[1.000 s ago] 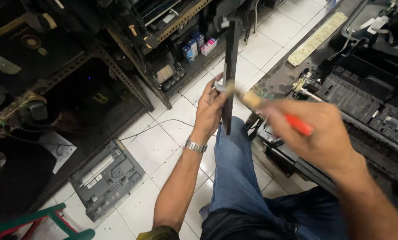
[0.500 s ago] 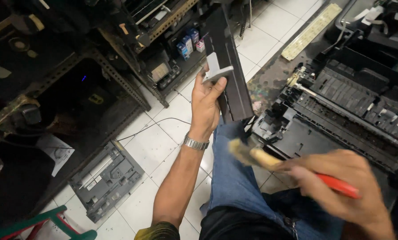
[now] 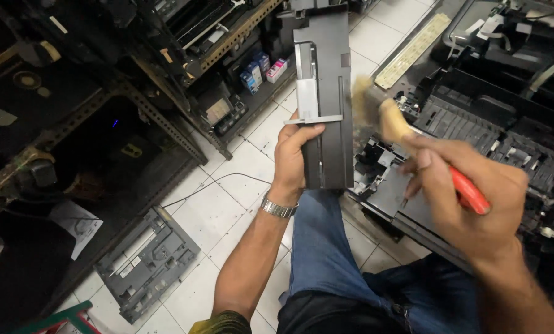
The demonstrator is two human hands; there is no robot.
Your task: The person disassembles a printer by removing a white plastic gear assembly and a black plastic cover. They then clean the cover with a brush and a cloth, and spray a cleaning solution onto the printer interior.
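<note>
One black tray panel [image 3: 326, 105], long axis upright, top end pointing away | left hand [image 3: 292, 158] fingers clamped on its lower left edge | one paintbrush [image 3: 413, 151], bristles beside panel's right edge, right hand [image 3: 469, 198] fingers closed around red handle | shelf [image 3: 252, 93] beyond fingertips holds several small boxes [image 3: 261, 68]

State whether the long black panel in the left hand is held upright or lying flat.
Upright: the black panel stands on end, gripped near its lower part by the left hand, clear of the tiled floor.
</note>
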